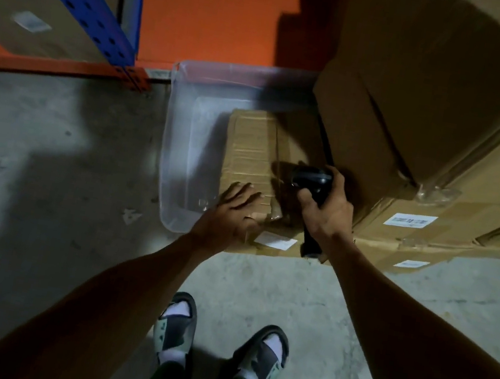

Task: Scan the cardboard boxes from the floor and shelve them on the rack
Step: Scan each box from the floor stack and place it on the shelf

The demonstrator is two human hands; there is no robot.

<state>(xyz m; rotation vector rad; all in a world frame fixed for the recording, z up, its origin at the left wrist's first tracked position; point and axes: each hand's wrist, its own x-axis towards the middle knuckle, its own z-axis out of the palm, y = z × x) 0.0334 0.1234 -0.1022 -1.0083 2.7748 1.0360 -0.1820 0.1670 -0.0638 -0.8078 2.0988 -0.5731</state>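
Note:
A small cardboard box (254, 150) stands on the floor in front of me, with a white label (274, 241) on its near side. My left hand (232, 209) rests flat on the box's near top edge, fingers straight. My right hand (327, 208) grips a black handheld scanner (312, 179), its head pointing left over the box top. The blue and orange rack (74, 7) rises at the upper left, with a labelled cardboard box (16, 1) on its shelf.
A clear plastic tub (183, 146) sits on the floor just left of and behind the small box. Large stacked cardboard boxes (433, 120) with white labels fill the right side. Bare concrete floor (48, 173) spreads to the left. My sandalled feet (218, 341) stand below.

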